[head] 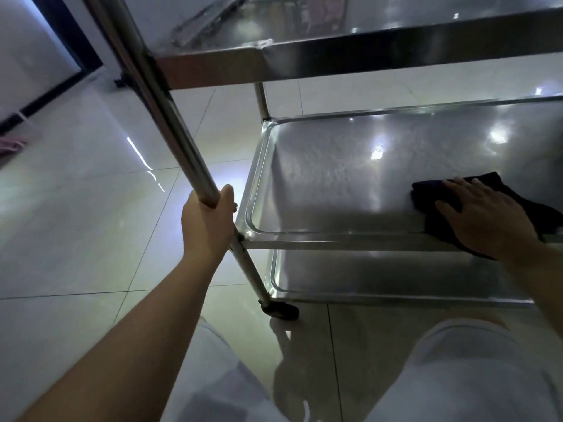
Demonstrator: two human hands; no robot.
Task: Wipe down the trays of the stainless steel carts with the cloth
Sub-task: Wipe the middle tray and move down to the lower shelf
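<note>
1. Down on the middle tray, the right hand is lying flat on the dark cloth, fingers straight and spread, pressing it against the steel rather than curling round it.
2. The cloth is sitting at the tray's near right part, bunched under the palm, with one edge spilling over the tray's front rim toward the person.
3. The left hand is gripping the cart's near left upright post, fingers wrapped round the tube and the thumb lying up along it, just above the corner where the middle tray is joining the post.
4. The middle tray is showing a bare, shiny floor left of the cloth, catching bright spots of reflected light.
5. The top tray is hanging over it, its front rim running across the upper part of the view.
6. The bottom tray is sitting close under the middle one, only its near strip showing.
7. A dark caster is standing on the floor at the foot of the gripped post.
8. The pale tiled floor is spreading out to the left, and the person's knees in light trousers are filling the lower edge, either side of the caster.
</note>
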